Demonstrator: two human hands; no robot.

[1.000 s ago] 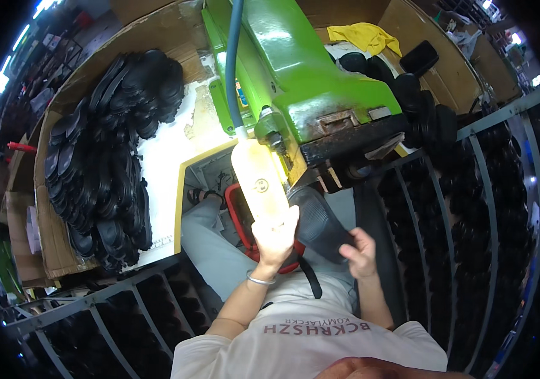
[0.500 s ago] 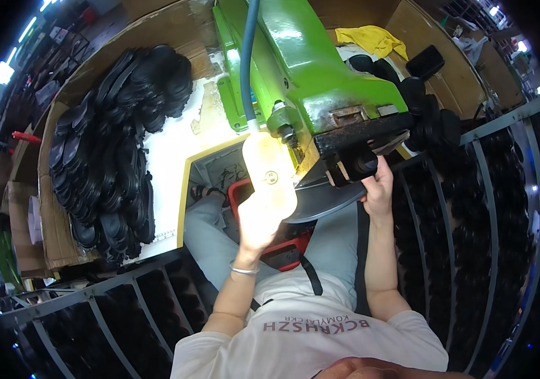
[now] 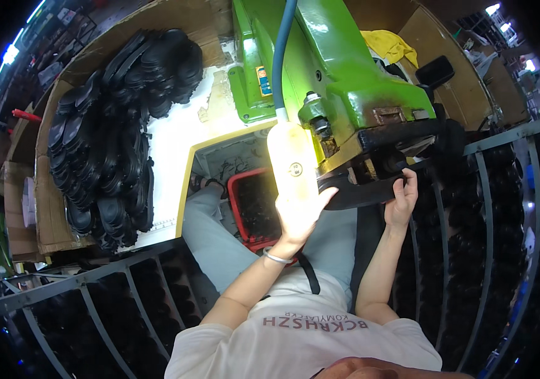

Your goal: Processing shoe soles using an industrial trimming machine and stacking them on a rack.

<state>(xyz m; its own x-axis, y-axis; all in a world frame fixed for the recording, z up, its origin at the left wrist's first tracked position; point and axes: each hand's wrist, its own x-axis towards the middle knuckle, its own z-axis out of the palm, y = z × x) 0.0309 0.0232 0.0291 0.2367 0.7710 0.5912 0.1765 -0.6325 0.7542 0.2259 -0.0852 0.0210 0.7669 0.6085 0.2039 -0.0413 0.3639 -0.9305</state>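
Observation:
A black shoe sole [image 3: 363,194] is held crosswise beneath the head of a green machine [image 3: 377,85]. My left hand [image 3: 298,218] is at the sole's left end, its thumb along the near edge; the lit lamp [image 3: 294,155] in front hides most of its fingers. At the right end, my right hand [image 3: 402,205] pinches the sole between thumb and raised fingers. The sole's far side is tucked under the machine's dark front part [image 3: 396,136], so where they touch is hidden.
Piles of black soles [image 3: 109,136] cover the left of the white table [image 3: 169,148]. Cardboard walls [image 3: 58,218] surround it. Below the table cut-out is a red bin [image 3: 235,196]. Metal racks [image 3: 485,208] stand on both sides. A yellow cloth [image 3: 393,47] lies behind the machine.
The sole has turned from showing a broad grey face to a narrower black one. My right hand's fingers have shifted to its right end. The whole view has swung, moving the machine rightward.

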